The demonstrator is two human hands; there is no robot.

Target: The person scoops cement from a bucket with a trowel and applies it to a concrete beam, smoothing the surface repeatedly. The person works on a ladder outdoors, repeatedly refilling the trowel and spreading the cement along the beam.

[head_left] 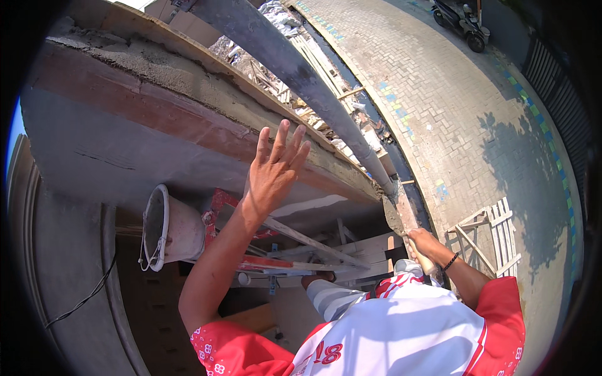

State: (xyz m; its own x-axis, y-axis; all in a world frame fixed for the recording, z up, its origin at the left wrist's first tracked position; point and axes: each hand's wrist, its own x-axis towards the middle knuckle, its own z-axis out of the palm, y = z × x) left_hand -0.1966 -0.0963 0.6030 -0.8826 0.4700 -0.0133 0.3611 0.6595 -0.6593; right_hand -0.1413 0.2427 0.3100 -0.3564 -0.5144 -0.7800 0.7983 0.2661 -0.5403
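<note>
- The right hand (421,241) is low at the person's right side. Its fingers are curled tight round the pale handle of a plastering trowel (401,214), and a dark band shows at the wrist.
- The trowel blade points up and away from the hand. It carries grey mortar, and its tip reaches the lower end of the concrete ledge, where the pipe passes it.
- The left hand (273,175) is raised with a flat palm and holds nothing. The fingers are spread and straight, and their tips lie over the lower edge of the ledge face. Whether the palm presses on the surface or only hangs before it cannot be told.
- A mortar-smeared white bucket (172,229) sits just left of the left forearm, beside a red ladder frame (221,202). What is inside the bucket is hidden.
- The concrete ledge (188,94) runs from upper left to lower right. Its top is rough grey mortar, with a reddish band and a smoother grey face below.
- A grey pipe (295,69) slants across in front of the ledge's outer edge.
- Far below lie a brick pavement (451,94), a wooden pallet (501,225) and a parked motorcycle (461,22).
- Judged from this, the work is laying mortar on the ledge's end, with the free hand steadying. The next move would call for a firm wrist, the blade kept level so the load does not slide off, and sure footing at this height.
</note>
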